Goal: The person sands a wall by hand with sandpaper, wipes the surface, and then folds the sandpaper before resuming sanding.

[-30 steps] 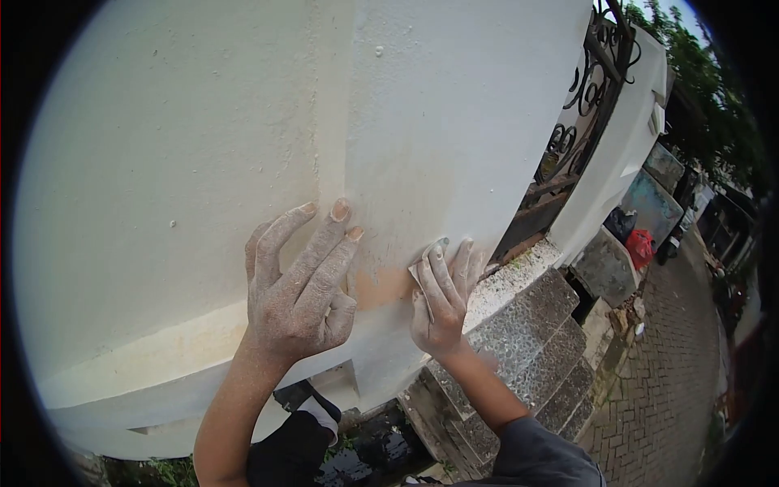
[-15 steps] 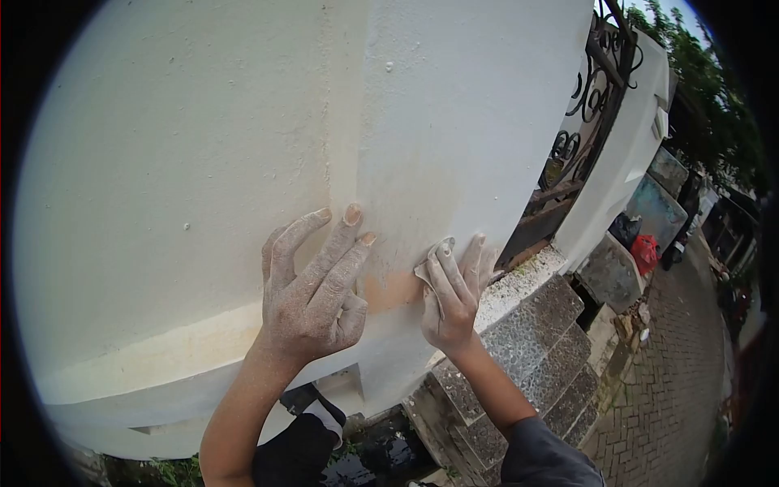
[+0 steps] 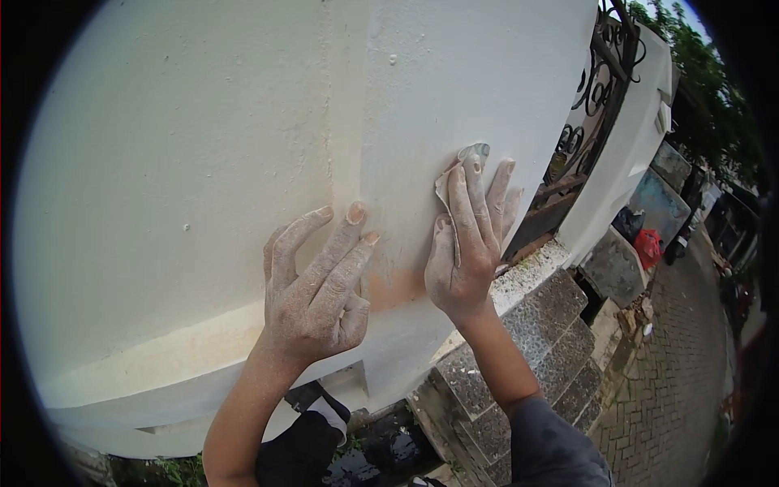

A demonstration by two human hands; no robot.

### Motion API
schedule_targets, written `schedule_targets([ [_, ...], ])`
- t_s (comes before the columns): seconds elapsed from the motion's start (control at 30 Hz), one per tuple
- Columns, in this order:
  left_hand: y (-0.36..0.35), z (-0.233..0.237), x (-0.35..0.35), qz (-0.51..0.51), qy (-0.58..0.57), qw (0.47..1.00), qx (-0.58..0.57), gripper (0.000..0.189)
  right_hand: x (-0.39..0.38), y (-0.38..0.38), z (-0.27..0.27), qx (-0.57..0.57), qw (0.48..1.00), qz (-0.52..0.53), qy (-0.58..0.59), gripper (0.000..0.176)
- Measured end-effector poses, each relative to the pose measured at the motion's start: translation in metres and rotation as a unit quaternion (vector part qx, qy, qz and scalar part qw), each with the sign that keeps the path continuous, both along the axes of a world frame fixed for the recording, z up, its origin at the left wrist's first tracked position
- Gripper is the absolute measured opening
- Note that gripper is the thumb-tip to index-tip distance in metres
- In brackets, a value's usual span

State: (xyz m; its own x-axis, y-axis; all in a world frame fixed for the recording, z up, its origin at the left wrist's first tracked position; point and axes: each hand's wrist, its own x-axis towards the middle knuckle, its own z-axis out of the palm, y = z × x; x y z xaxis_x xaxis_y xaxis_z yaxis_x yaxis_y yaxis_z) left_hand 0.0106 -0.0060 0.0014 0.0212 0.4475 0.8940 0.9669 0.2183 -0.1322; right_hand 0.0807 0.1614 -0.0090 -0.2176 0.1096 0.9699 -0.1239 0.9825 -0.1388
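Observation:
White dust coats both hands. My left hand [image 3: 312, 296] rests its spread fingertips on the white wall [image 3: 203, 162], near the vertical corner line, and holds nothing. Farther right, my right hand [image 3: 471, 235] presses a thin, pale folded sheet [image 3: 445, 188] flat against the wall; the sheet's edge shows beside and above the fingers. Between the hands, low on the wall, is a bare orange-brown patch [image 3: 395, 286].
A black wrought-iron gate [image 3: 596, 105] stands right of the wall. Stone steps [image 3: 527, 357] lie below it, beside a dark ditch [image 3: 381, 450]. A red bag [image 3: 647, 247] sits by the paved lane [image 3: 669, 381].
My right hand has slid up the wall with the sheet under its fingers. My left hand has stayed in nearly the same place.

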Motion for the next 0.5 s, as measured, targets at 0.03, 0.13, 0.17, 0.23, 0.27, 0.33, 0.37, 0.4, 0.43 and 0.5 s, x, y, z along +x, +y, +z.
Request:
schedule_targets([
  [0.03, -0.001, 0.000, -0.001, 0.000, 0.001, 1.000, -0.001, 0.055, -0.001, -0.001, 0.000, -0.007, 1.000, 0.015, 0.006, 0.037],
  [0.13, -0.001, -0.002, -0.003, -0.003, -0.008, 1.000, 0.010, 0.053, 0.014, -0.001, -0.083, 0.013, 0.996, 0.034, -0.082, 0.039],
  [0.17, -0.002, -0.002, -0.003, -0.002, -0.014, 1.000, 0.016, 0.052, 0.011, 0.004, -0.094, 0.039, 0.996, 0.026, -0.070, 0.041],
  [0.23, -0.001, -0.001, -0.004, -0.010, -0.016, 1.000, 0.019, 0.052, 0.009, 0.006, -0.055, 0.031, 0.999, 0.011, -0.043, 0.041],
  [0.27, 0.000, -0.001, -0.005, -0.016, -0.019, 0.999, 0.019, 0.052, 0.006, 0.006, -0.026, 0.025, 0.999, 0.000, -0.031, 0.041],
  [0.33, 0.001, -0.001, -0.008, -0.028, -0.020, 0.999, 0.023, 0.053, -0.003, 0.001, 0.002, -0.007, 0.999, 0.042, -0.001, 0.042],
  [0.37, 0.000, -0.001, -0.008, -0.036, -0.021, 0.999, 0.027, 0.054, -0.005, -0.002, 0.001, 0.001, 0.999, 0.037, 0.004, 0.042],
  [0.4, 0.000, -0.003, -0.007, -0.037, -0.027, 0.999, 0.020, 0.054, -0.007, -0.005, 0.001, 0.013, 0.999, 0.031, 0.011, 0.042],
  [0.43, -0.001, -0.002, -0.007, -0.036, -0.028, 0.999, 0.016, 0.055, 0.000, -0.011, -0.021, -0.003, 0.999, 0.039, -0.026, 0.039],
  [0.5, -0.004, -0.001, -0.007, -0.042, -0.037, 0.998, 0.012, 0.056, 0.011, -0.014, -0.083, 0.013, 0.995, 0.044, -0.086, 0.036],
])
